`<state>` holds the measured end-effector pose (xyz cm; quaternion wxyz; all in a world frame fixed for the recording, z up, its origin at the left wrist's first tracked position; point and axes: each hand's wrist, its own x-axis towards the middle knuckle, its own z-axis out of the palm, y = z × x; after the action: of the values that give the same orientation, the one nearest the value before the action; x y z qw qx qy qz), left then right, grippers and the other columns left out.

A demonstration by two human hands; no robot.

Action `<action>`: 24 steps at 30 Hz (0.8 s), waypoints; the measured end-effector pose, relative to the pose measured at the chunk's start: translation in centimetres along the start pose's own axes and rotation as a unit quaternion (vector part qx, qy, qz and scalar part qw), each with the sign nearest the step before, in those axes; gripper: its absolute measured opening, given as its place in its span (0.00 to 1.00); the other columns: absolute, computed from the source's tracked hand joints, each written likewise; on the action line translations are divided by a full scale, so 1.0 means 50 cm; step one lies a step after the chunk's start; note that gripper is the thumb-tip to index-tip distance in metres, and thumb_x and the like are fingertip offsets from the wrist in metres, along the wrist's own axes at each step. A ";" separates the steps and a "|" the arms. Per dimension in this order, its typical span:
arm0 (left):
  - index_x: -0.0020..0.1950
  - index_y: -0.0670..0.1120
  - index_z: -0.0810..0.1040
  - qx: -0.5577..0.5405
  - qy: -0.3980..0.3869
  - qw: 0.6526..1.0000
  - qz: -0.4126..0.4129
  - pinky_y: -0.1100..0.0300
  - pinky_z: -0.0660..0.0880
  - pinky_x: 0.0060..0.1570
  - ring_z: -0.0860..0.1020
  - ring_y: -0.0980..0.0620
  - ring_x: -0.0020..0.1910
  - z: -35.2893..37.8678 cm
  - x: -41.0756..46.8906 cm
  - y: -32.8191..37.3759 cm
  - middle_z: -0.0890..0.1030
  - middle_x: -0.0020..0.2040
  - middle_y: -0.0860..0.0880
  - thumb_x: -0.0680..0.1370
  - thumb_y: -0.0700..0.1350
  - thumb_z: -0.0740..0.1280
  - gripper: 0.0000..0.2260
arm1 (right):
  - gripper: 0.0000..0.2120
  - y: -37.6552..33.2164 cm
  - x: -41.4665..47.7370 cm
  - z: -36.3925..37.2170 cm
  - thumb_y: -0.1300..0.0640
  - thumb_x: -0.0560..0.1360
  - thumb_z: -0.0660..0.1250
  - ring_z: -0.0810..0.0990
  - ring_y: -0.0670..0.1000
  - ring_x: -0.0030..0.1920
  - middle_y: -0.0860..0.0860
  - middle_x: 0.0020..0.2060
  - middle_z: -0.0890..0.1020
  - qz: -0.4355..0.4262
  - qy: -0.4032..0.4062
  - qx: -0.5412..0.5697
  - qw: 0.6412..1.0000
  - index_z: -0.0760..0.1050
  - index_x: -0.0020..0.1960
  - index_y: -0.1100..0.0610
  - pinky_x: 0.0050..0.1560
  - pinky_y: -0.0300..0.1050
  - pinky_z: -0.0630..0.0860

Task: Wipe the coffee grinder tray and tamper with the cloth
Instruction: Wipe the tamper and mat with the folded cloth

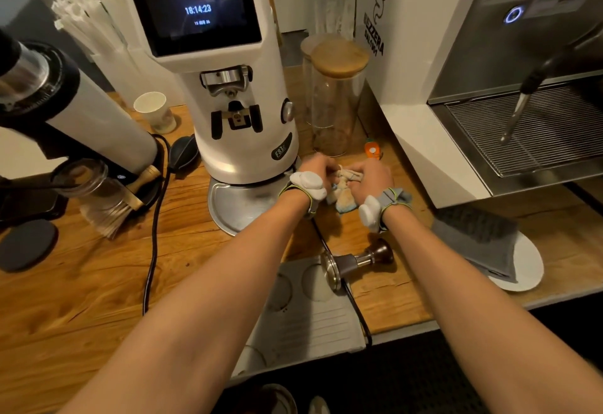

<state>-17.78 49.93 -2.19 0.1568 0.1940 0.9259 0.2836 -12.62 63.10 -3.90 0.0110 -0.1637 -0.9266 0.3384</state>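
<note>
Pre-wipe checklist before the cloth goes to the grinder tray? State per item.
1. Cloth in hand: ok. Both the left hand and right hand hold it, bunched between them.
2. Tray reachable: ok. It sits just left of the hands under the grinder, its surface bare.
3. Tamper in reach: ok. It lies on its side, partly on the grey mat, near the forearms.
4. Black cable off the tray: ok. It runs left of the tray.
5. Cloth clean: cannot tell. It looks stained, but the light is dim.
</note>
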 end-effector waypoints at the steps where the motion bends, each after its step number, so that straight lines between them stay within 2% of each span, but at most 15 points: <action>1: 0.59 0.38 0.83 0.008 0.002 1.000 0.002 0.51 0.78 0.59 0.82 0.43 0.55 -0.005 0.003 -0.003 0.84 0.54 0.40 0.74 0.32 0.69 0.14 | 0.15 -0.003 0.004 0.003 0.64 0.72 0.68 0.83 0.54 0.52 0.54 0.50 0.86 -0.002 -0.001 0.000 1.000 0.83 0.57 0.55 0.49 0.38 0.76; 5: 0.59 0.38 0.82 0.011 0.002 1.000 -0.014 0.56 0.77 0.58 0.81 0.45 0.56 -0.026 0.014 -0.011 0.84 0.56 0.42 0.76 0.34 0.68 0.12 | 0.16 -0.020 0.028 0.008 0.64 0.73 0.68 0.83 0.53 0.50 0.53 0.50 0.86 -0.021 -0.016 -0.006 1.000 0.83 0.59 0.53 0.46 0.39 0.76; 7: 0.60 0.39 0.81 0.025 -0.007 0.999 -0.019 0.56 0.77 0.58 0.80 0.45 0.58 -0.032 0.014 -0.008 0.83 0.57 0.42 0.77 0.35 0.67 0.12 | 0.16 -0.026 0.031 0.004 0.64 0.73 0.68 0.82 0.54 0.51 0.54 0.51 0.85 -0.029 -0.021 -0.005 0.999 0.82 0.59 0.54 0.49 0.43 0.79; 9: 0.60 0.39 0.81 0.036 -0.012 0.999 -0.027 0.63 0.74 0.54 0.80 0.46 0.58 -0.035 0.011 -0.006 0.82 0.59 0.44 0.78 0.36 0.67 0.12 | 0.16 -0.028 0.036 0.005 0.64 0.73 0.68 0.82 0.55 0.52 0.54 0.51 0.85 -0.033 -0.020 -0.010 0.999 0.83 0.59 0.54 0.53 0.48 0.80; 12: 0.51 0.43 0.81 0.042 -0.011 0.998 -0.039 0.62 0.72 0.49 0.78 0.48 0.51 -0.049 -0.003 0.000 0.82 0.55 0.45 0.78 0.37 0.66 0.05 | 0.16 -0.041 0.025 0.001 0.65 0.74 0.67 0.81 0.56 0.54 0.55 0.54 0.84 -0.044 -0.015 -0.015 0.999 0.82 0.60 0.54 0.55 0.50 0.80; 14: 0.51 0.42 0.82 0.038 -0.001 0.998 -0.045 0.60 0.74 0.50 0.79 0.47 0.50 -0.047 -0.011 0.006 0.83 0.53 0.45 0.79 0.38 0.66 0.06 | 0.17 -0.041 0.023 0.000 0.66 0.74 0.66 0.81 0.56 0.54 0.56 0.55 0.83 -0.047 -0.014 -0.019 0.999 0.82 0.60 0.54 0.55 0.49 0.80; 18: 0.58 0.42 0.84 0.032 0.014 0.998 -0.061 0.58 0.76 0.55 0.81 0.44 0.56 -0.024 -0.040 0.003 0.84 0.57 0.44 0.77 0.41 0.70 0.11 | 0.16 -0.028 0.008 -0.004 0.66 0.72 0.67 0.82 0.56 0.53 0.55 0.52 0.85 -0.057 -0.042 -0.024 0.997 0.83 0.57 0.54 0.52 0.45 0.79; 21: 0.56 0.43 0.84 0.020 0.018 0.997 -0.072 0.56 0.77 0.57 0.80 0.43 0.56 -0.011 -0.064 -0.007 0.84 0.56 0.43 0.76 0.44 0.72 0.10 | 0.15 -0.019 -0.011 -0.009 0.64 0.71 0.70 0.82 0.54 0.53 0.54 0.52 0.85 -0.069 -0.080 -0.019 0.994 0.84 0.56 0.56 0.52 0.44 0.78; 24: 0.54 0.43 0.85 0.016 0.029 0.997 -0.075 0.57 0.77 0.54 0.80 0.43 0.56 -0.006 -0.097 -0.005 0.84 0.55 0.43 0.75 0.44 0.73 0.10 | 0.14 -0.014 -0.035 -0.010 0.61 0.71 0.73 0.80 0.48 0.48 0.52 0.50 0.85 -0.075 -0.097 -0.019 0.992 0.84 0.55 0.54 0.46 0.39 0.74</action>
<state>-13.71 47.44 -1.21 0.1479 0.1178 0.9464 0.2619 -11.10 62.38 -2.93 -0.0569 -0.0605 -0.9391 0.3336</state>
